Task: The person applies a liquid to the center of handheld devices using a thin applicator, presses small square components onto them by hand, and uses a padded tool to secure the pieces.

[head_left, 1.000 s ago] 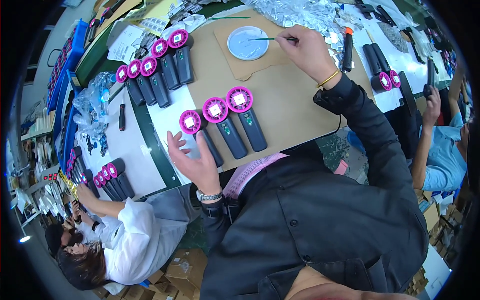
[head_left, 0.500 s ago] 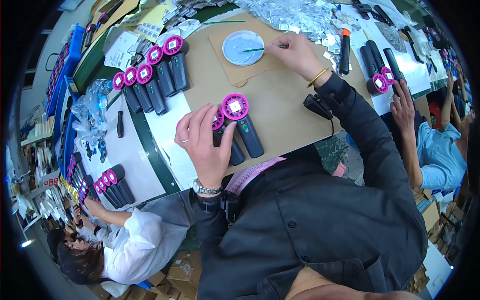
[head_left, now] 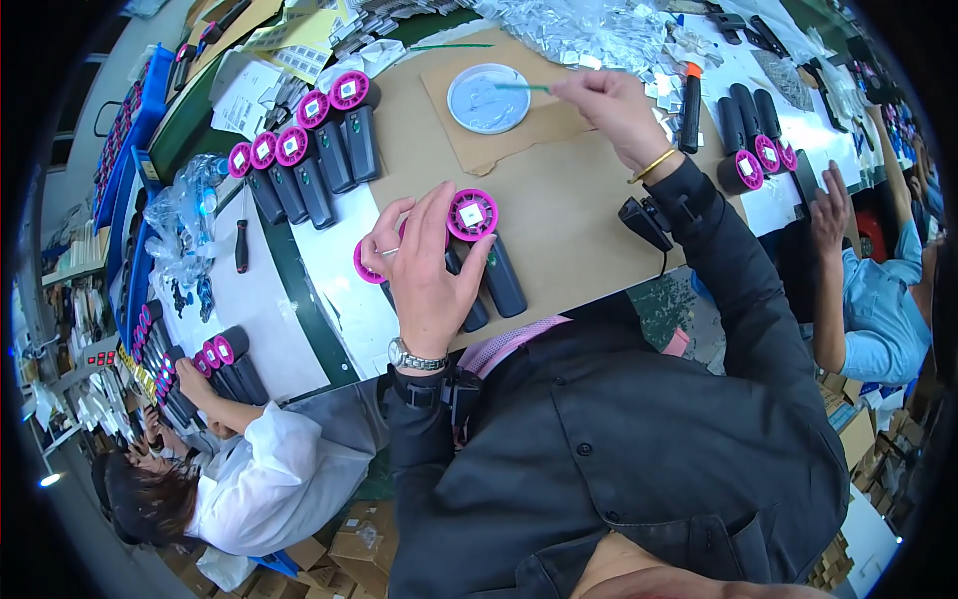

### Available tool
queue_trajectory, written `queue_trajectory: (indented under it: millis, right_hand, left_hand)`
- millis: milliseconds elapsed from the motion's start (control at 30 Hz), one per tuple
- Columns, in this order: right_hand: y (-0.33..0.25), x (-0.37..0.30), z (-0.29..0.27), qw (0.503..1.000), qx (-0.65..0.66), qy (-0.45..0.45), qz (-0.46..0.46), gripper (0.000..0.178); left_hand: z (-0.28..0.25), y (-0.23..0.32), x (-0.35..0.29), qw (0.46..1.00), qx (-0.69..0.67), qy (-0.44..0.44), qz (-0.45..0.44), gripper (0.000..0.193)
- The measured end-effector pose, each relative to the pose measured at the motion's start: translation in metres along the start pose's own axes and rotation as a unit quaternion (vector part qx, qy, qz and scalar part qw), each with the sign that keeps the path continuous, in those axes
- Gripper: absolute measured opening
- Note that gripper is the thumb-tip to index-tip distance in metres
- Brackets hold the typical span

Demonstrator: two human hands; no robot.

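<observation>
My right hand point(head_left: 611, 108) pinches a thin green stick point(head_left: 534, 87), its tip over the round white dish point(head_left: 488, 126) of pale paste. The dish stands on a piece of brown cardboard point(head_left: 464, 152). Nearer to me, my left hand point(head_left: 429, 270) lies over black handheld devices with round magenta fan-like heads, its fingers stretched out and the thumb apart. A magenta head point(head_left: 368, 264) shows left of its fingers. Right of them is a device point(head_left: 504, 278) whose magenta head bears a white square. Another black handle point(head_left: 474, 314) pokes out below the palm, its head hidden.
Several similar devices point(head_left: 314, 190) stand in a row at left, with a screwdriver point(head_left: 240, 247) beside them. Clear plastic bags point(head_left: 569, 30) lie at the back; an orange-tipped black tool point(head_left: 691, 110) and more devices point(head_left: 750, 160) are at right. Co-workers sit on both sides.
My right hand has moved right, drawing the stick slightly back across the dish. My left hand has shifted, uncovering a magenta head at its left. The right co-worker's hand has left the devices there.
</observation>
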State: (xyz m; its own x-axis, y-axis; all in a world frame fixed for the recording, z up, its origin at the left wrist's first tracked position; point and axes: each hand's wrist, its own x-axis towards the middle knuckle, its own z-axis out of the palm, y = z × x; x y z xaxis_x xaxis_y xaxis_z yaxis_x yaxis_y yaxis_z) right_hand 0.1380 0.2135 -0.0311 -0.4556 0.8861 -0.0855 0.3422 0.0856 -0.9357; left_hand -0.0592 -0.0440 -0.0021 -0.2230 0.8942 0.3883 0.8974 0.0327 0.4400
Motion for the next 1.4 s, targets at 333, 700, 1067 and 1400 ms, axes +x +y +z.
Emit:
queue_trajectory:
  millis: [333,700,1067,1400]
  right_hand:
    - [-0.019,-0.006,-0.016,0.985,0.163,-0.036,0.041,0.027]
    - [-0.056,-0.037,-0.030,0.963,0.254,-0.091,0.001,0.027]
    - [-0.055,-0.107,-0.013,0.963,0.210,-0.153,0.077,0.021]
    - [-0.028,-0.118,0.012,0.990,-0.011,-0.115,-0.084,0.016]
  left_hand:
    - [0.006,-0.003,-0.002,1.000,-0.012,-0.006,-0.008,0.072]
    - [0.001,-0.003,-0.009,0.999,-0.025,0.005,-0.028,0.075]
    - [0.001,-0.005,-0.012,1.000,-0.014,0.017,-0.018,0.080]
    - [0.005,-0.007,-0.012,0.999,-0.016,0.026,-0.010,0.077]
